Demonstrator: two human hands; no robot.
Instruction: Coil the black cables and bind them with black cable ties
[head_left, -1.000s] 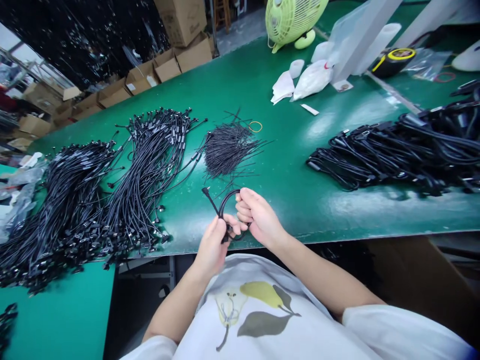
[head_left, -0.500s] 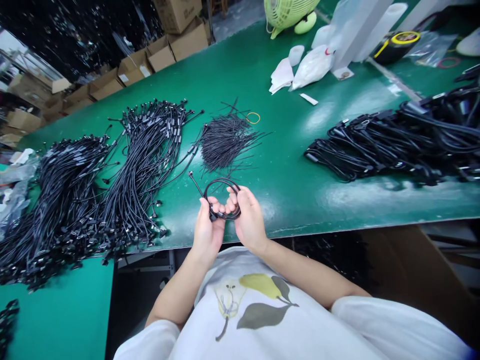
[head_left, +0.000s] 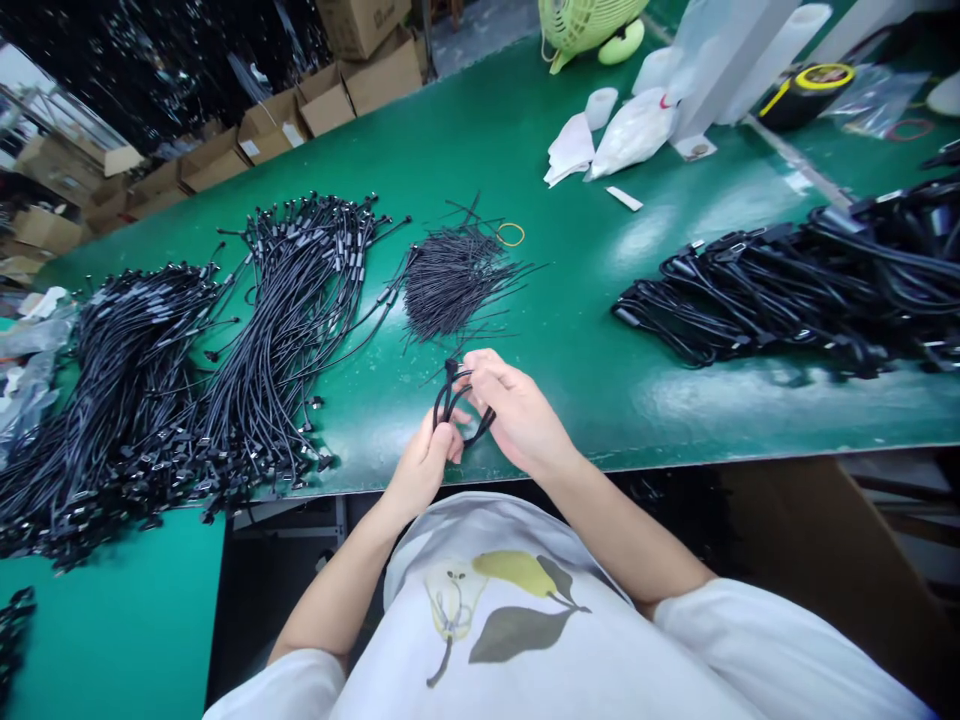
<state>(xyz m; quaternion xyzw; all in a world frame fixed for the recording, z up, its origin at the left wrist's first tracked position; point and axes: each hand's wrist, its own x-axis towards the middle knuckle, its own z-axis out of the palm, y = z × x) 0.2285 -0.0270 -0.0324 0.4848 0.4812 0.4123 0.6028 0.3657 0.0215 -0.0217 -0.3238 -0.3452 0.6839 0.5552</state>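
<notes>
Black cable (head_left: 449, 390) in hands (head_left: 529, 420) near table edge (head_left: 675, 461), well left of coiled bundles (head_left: 787, 290)

Slim black cable (head_left: 481, 428) in loose loops

Place: workshop | heaped black cables (head_left: 289, 300) | long green workbench (head_left: 577, 400) | open cardboard boxes (head_left: 328, 104)

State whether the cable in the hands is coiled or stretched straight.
Coiled: the black cable curves round in loops between the left hand and the right hand.
</notes>
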